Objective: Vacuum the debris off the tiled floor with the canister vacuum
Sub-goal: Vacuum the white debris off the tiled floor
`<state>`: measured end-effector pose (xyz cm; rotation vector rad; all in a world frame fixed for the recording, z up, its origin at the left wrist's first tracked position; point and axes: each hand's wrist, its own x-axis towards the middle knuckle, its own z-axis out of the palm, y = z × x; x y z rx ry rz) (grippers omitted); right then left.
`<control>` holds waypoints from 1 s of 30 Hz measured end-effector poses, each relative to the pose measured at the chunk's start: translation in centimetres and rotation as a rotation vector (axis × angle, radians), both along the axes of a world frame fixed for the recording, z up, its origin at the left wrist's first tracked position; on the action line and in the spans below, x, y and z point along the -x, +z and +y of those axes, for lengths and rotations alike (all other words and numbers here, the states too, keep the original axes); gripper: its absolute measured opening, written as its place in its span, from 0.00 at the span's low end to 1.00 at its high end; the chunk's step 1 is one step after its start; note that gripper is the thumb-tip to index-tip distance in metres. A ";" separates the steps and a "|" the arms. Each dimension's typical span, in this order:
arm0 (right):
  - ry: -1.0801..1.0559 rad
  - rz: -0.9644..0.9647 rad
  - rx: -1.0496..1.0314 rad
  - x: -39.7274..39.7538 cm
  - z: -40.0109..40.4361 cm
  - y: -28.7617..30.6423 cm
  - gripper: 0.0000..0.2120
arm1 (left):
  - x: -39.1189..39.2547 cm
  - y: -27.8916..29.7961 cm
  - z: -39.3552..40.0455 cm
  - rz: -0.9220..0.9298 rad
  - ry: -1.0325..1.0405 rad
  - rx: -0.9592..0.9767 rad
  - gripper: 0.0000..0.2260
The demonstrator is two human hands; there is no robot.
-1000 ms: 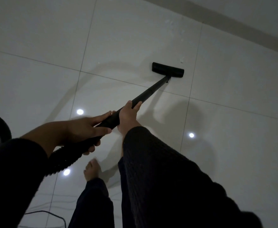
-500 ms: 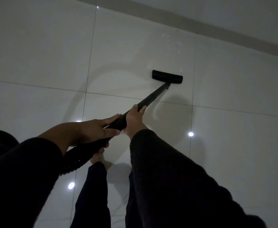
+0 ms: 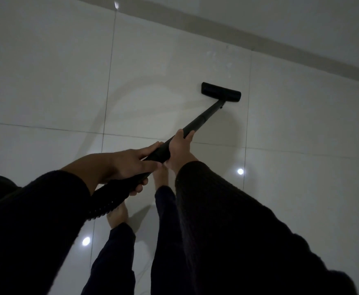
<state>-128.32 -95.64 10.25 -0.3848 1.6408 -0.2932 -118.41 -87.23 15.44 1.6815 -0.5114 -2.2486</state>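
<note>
So the tiled floor (image 3: pixel 46 71) fills pretty much the whole view, big glossy pale tiles running up to a baseboard (image 3: pixel 302 54) along the far right. The wand (image 3: pixel 202 119) comes next, a long black tube angled from the hands toward the far right, ending in the floor head (image 3: pixel 221 92), which sits flat on a tile near that baseboard. The ribbed hose (image 3: pixel 108 199) drops off the near end of the wand to the left.

Left hand (image 3: pixel 129 165) has its fingers wrapped around the grip where hose meets wand. Right hand (image 3: pixel 179 149) is just ahead of it, fingers clamped around the tube.

The debris (image 3: pixel 219 58), a few faint pale specks, lies just beyond the head, between it and the baseboard.

My worry: push too hard and the head bangs the baseboard or just scatters the specks. Also bare feet (image 3: pixel 118 216) right by the hose, easy trip.
</note>
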 end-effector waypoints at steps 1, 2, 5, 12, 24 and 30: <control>0.004 -0.005 0.003 -0.4 -0.9 -0.3 0.26 | -0.3 -0.3 -0.8 -0.001 0.006 0.002 0.30; 0.009 -0.006 0.005 -0.6 -1.8 -0.5 0.26 | -0.6 -0.6 -1.6 0.001 0.013 -0.003 0.31; 0.042 0.009 0.004 -1.6 -4.8 -0.7 0.26 | -1.4 -1.2 -4.2 0.004 0.039 -0.015 0.31; 0.063 0.014 -0.009 -3.8 -10.7 -0.8 0.26 | -2.9 -1.3 -9.4 -0.012 0.085 -0.025 0.30; 0.102 0.023 0.002 -7.2 -16.7 -1.2 0.26 | -5.7 -1.5 -15.0 -0.017 0.134 -0.013 0.30; 0.121 0.009 -0.005 -8.2 -18.5 -1.4 0.25 | -6.4 -1.4 -16.7 -0.037 0.161 -0.001 0.30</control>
